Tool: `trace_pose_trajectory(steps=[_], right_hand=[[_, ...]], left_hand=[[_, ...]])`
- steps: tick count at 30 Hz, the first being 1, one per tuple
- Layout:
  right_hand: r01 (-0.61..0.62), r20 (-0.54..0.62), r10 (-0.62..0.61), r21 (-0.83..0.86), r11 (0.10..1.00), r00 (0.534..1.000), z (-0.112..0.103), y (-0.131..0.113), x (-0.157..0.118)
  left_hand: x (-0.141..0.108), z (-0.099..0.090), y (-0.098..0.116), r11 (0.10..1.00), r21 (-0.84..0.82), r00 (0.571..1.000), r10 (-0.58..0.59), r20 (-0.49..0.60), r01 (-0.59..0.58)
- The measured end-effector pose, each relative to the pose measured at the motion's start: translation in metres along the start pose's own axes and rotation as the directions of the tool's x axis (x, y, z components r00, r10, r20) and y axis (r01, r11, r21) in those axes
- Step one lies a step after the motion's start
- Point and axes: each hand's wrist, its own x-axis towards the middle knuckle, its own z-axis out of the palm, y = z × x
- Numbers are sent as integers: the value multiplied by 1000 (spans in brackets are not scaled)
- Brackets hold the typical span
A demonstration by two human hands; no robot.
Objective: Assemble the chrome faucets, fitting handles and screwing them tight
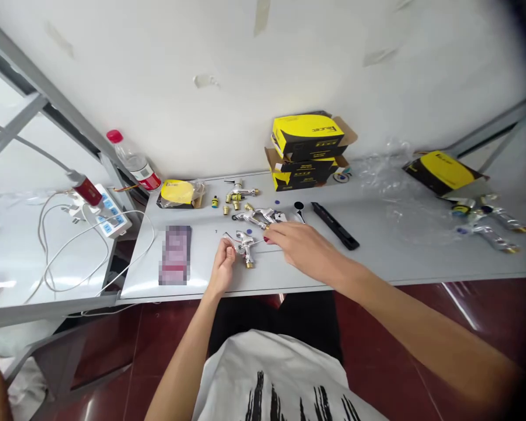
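My left hand (223, 266) is closed on a chrome faucet (246, 245) near the front edge of the table. The faucet has a lever on its left and a brass threaded end toward me. Over on the other side, my right hand (300, 242) grips a screwdriver with a thin shaft (258, 241) that points at the faucet. Most of its handle is hidden in the fingers; a bit of red shows. Just behind my hands lies another chrome faucet (252, 218). A small blue disc (249, 231) rests between the two faucets.
Behind are a third faucet (241, 190), brass fittings (226, 210) and stacked yellow-black boxes (307, 149). A black utility knife (335, 225) lies right of centre. At left are a blurred phone-like rectangle (175, 255), a bottle (135, 164) and a power strip (109, 213). More faucets (493, 234) lie far right.
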Motion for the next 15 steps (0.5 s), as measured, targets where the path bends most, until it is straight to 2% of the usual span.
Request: trace_pose_trajectory(steps=[4,10,13,15], right_hand=[[127,-34,-127,-3,992,991,-2,4,1],[26,104,-25,-10,1000,994,-5,8,11],[62,108,-53,-84,995,993,-6,8,15],[128,94,-116,-131,983,989,-8,7,16]], left_hand=[[2,0,0,993,-109,999,-49,1,49],[1,2,0,998,-51,999,40,-5,-40],[0,3,1,999,-36,999,32,-10,-32],[0,3,1,1000,-2,1000,21,-8,-21]])
